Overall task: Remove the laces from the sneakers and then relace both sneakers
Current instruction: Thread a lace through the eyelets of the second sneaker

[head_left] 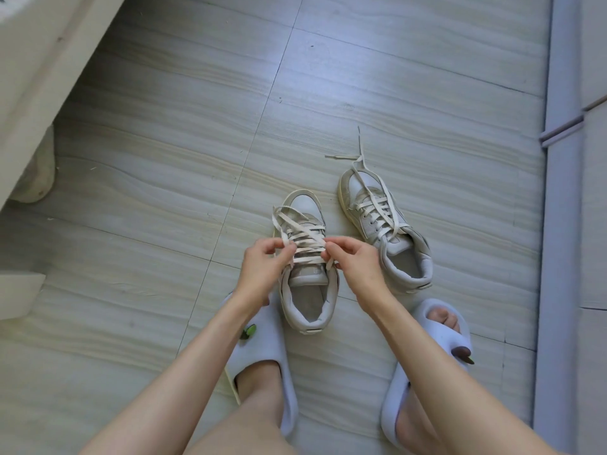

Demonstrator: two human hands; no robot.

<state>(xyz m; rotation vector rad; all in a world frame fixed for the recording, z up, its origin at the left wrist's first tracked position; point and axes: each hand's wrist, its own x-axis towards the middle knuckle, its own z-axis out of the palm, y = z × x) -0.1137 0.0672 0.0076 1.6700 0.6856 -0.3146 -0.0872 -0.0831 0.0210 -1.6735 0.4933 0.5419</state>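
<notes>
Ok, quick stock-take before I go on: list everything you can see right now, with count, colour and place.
near sneaker: one, grey-white, on the floor between the slippers, laces still threaded
near lace: one, cream, loose across the near sneaker, pinched by both hands
far sneaker: one, grey-white, on the floor to the right and further off
far lace: one, cream, threaded, untied, ends trailing on the floor past the toe
floor: grey tiles with a wood-grain look
furniture: cream, top left
slippers: two, white, on the person's feet
left hand: pinches the near lace
right hand: pinches the near lace
</notes>
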